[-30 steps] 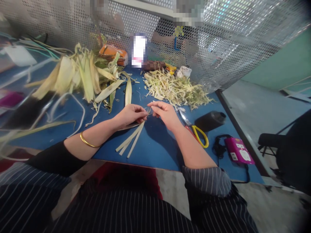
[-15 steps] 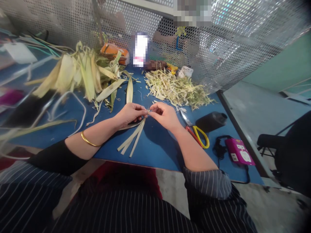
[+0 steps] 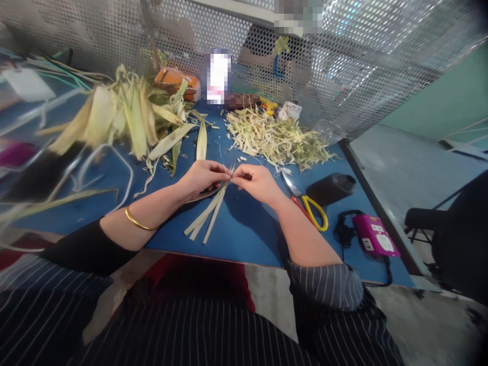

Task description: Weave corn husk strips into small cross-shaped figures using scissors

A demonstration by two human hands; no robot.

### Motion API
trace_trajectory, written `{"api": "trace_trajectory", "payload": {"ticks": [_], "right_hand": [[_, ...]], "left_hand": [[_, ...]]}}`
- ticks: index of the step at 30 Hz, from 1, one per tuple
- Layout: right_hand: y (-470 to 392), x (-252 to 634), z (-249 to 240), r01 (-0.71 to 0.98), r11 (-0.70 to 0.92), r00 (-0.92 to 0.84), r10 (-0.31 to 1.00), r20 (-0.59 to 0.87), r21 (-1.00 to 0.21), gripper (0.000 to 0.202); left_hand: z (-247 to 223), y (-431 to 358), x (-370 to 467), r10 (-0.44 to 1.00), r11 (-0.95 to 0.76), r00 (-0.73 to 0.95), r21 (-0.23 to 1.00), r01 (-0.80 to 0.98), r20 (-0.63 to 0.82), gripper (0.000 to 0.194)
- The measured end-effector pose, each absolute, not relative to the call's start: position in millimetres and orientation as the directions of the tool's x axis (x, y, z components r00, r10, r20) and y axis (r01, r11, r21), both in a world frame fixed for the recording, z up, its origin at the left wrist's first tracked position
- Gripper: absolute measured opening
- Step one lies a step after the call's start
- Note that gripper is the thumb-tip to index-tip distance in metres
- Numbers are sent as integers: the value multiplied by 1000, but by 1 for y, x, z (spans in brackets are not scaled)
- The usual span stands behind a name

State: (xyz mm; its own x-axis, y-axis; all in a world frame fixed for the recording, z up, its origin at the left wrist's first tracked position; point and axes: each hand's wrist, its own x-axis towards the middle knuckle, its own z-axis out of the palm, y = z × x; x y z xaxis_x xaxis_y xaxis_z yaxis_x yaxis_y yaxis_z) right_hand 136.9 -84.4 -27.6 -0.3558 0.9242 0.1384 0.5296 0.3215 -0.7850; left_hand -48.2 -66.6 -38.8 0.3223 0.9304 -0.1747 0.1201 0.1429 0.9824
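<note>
Pale husk strips (image 3: 208,216) hang from between my fingertips and spread toward the table's front edge. My left hand (image 3: 208,178) pinches them near their upper end. My right hand (image 3: 257,184) is closed in a pinch at the same spot, its fingertips meeting the left ones; what lies between its thumb and finger is too small to make out. One whole husk leaf (image 3: 202,141) lies just beyond my left hand. Scissors with red and yellow handles (image 3: 314,212) lie to the right of my right hand.
A husk pile (image 3: 139,119) is at back left, shredded husk (image 3: 274,134) at back centre. A black bottle-like object (image 3: 331,189) and a magenta power box (image 3: 375,235) with a cable are at right. Behind stands a perforated metal screen (image 3: 236,30).
My hands remain at nearly the same place, fingertips still together. The right fingers have curled in slightly, and frayed strip ends now show above the fingertips. The view has shifted a little.
</note>
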Motion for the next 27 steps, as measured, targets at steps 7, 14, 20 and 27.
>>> {"api": "trace_trajectory", "payload": {"ticks": [7, 14, 20, 27], "right_hand": [[-75, 134, -43, 263, 236, -312, 938, 148, -935, 23], [-77, 131, -46, 411, 329, -358, 916, 182, -850, 23], [-77, 128, -49, 375, 266, -293, 943, 158, -888, 16], [-77, 124, -52, 144, 91, -226, 973, 57, -985, 22]], "left_hand": [[-34, -70, -50, 926, -50, 377, 985, 167, -17, 15], [-39, -67, -51, 918, -293, 362, 891, 347, 161, 13], [-32, -76, -48, 894, -447, 286, 696, 562, 344, 10], [-34, -79, -45, 881, -472, 278, 672, 571, 382, 9]]}}
